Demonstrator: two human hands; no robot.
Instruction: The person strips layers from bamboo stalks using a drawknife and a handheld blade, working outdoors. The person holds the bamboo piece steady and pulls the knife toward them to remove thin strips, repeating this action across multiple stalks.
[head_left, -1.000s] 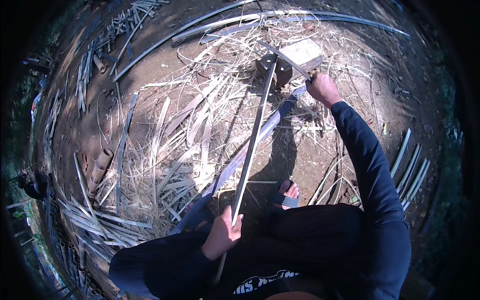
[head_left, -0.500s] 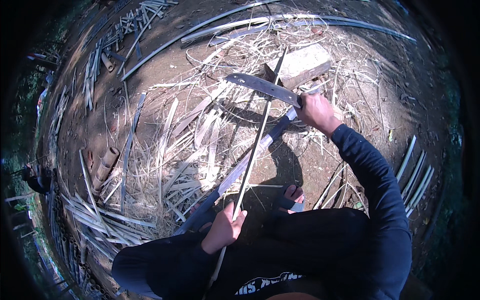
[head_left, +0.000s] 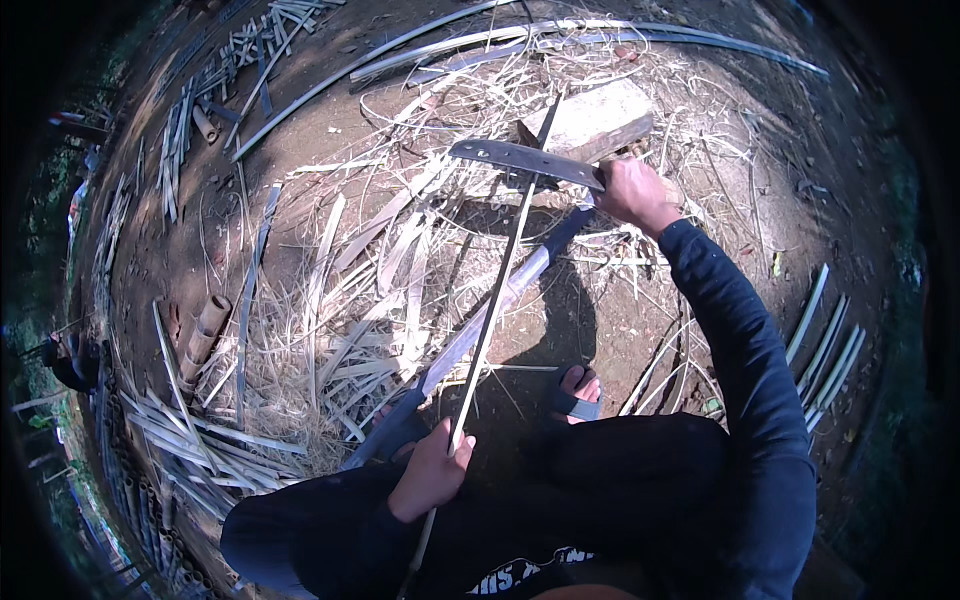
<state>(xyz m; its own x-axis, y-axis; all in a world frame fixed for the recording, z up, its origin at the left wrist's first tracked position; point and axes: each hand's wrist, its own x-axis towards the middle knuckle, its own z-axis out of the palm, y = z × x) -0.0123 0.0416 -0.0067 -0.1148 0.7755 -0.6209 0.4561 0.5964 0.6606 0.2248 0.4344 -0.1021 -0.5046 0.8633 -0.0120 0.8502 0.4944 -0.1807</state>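
A machete (head_left: pixel 520 160) with a broad dark blade is gripped by my right hand (head_left: pixel 640 194); its tip points left. The blade lies across a long thin bamboo strip (head_left: pixel 492 318), near the strip's far end. My left hand (head_left: pixel 434 470) is wrapped round the strip's near part, close to my lap, and the strip runs on behind it toward my body. Beyond the blade, the strip's far end reaches a pale wooden block (head_left: pixel 598 118). Under the strip, a wider grey pole (head_left: pixel 470 345) slants from by my left foot toward the block.
Bamboo shavings (head_left: pixel 370 330) cover the ground around the block. Split strips (head_left: pixel 210 440) are piled at the left beside a short bamboo tube (head_left: pixel 207 330). Several strips (head_left: pixel 830 360) lie at the right, and long poles (head_left: pixel 590 30) stretch across the far side. My sandalled foot (head_left: pixel 578 390) is near the middle.
My left hand has shifted slightly down and left with the bamboo strip. The machete stays across the strip near its far end, its blade now looking slightly more tilted. The whole view has moved a little.
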